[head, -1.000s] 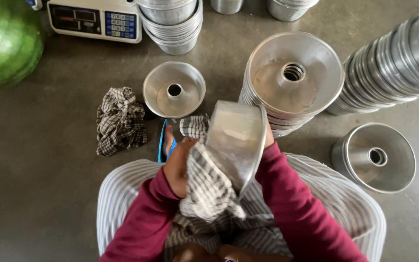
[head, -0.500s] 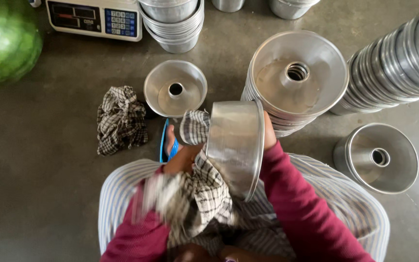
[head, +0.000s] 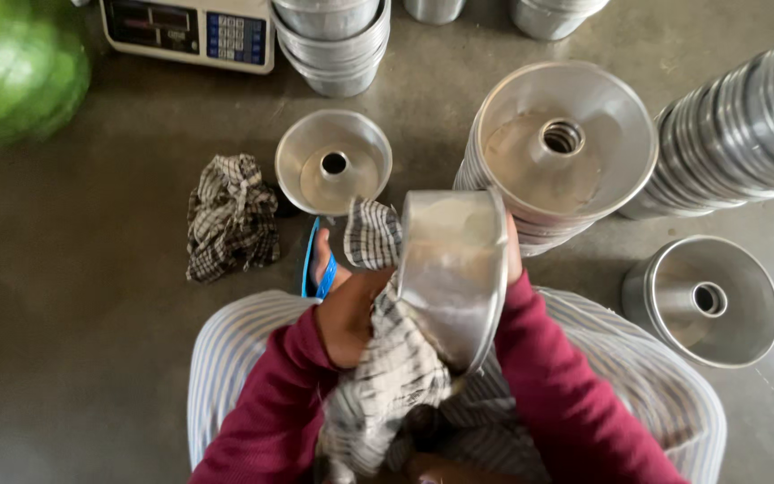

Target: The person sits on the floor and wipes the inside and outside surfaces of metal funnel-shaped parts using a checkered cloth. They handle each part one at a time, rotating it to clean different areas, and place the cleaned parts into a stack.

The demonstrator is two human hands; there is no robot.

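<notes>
The metal pan [head: 451, 269] was up in the air in front of the person, tipped on its side, above the striped lap. The right hand [head: 512, 255] was behind its far edge, and only a few fingers showed there, curled on the rim, so the grip was closed on the pan. The left hand [head: 351, 314] was bunched tight around a checked cloth [head: 387, 358]. The cloth was pressed on the near side of the pan, and one end stuck up beside it. The low part of the cloth was blurry, so its shape was hard to tell.

On the floor [head: 91, 314] just past the hands sat a small tube pan [head: 333, 161], open side up. To the right of it stood a stack of big tube pans [head: 566, 143]. One more tube pan [head: 705, 300] sat alone, further right. A long row of pans [head: 745, 125] lay on its side at the right edge. A second crumpled checked cloth [head: 230, 220] lay on the floor to the left. A scale with buttons [head: 190, 31] and a green melon [head: 15, 72] were at the top left. A foot in a blue sandal [head: 320, 269] peeked out by the left hand.
</notes>
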